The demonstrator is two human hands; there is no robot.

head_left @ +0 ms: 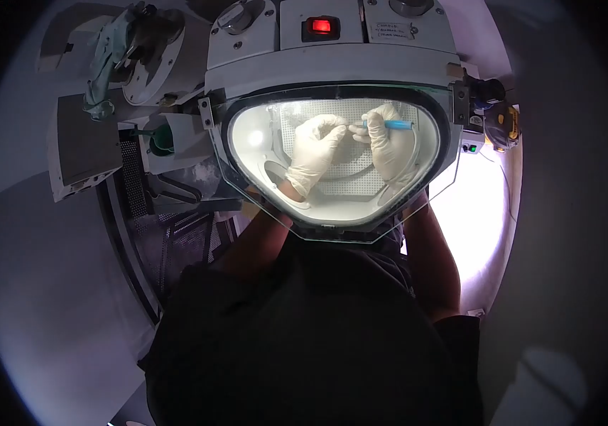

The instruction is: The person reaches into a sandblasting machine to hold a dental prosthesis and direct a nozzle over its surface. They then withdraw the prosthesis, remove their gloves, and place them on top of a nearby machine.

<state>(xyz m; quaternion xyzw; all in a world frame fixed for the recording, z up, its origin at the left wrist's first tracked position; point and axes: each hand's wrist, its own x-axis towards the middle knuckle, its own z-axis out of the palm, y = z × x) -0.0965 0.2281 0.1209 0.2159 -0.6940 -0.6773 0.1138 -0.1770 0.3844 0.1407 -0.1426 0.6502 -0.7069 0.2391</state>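
Both my hands wear white gloves and work inside a lit cabinet [243, 135], seen through its clear window. With thumb and fingertips pinched together, my left hand [312, 150] points toward the middle; I cannot tell what small thing it holds. My right hand [389, 153] is closed around a blue pen-shaped handpiece [398, 124], which lies nearly level. The handpiece's tip end faces left, close to the left fingertips. Behind the hands is a perforated light panel [352, 186], with a curved hose-like line crossing it.
A red lit switch [320, 26] sits atop the cabinet. On the left, a green scoop [160, 139] rests in a white container [185, 145], below a hanging pale green cloth [105, 74]. A yellow and black device [503, 128] stands at the right, above a bright white area.
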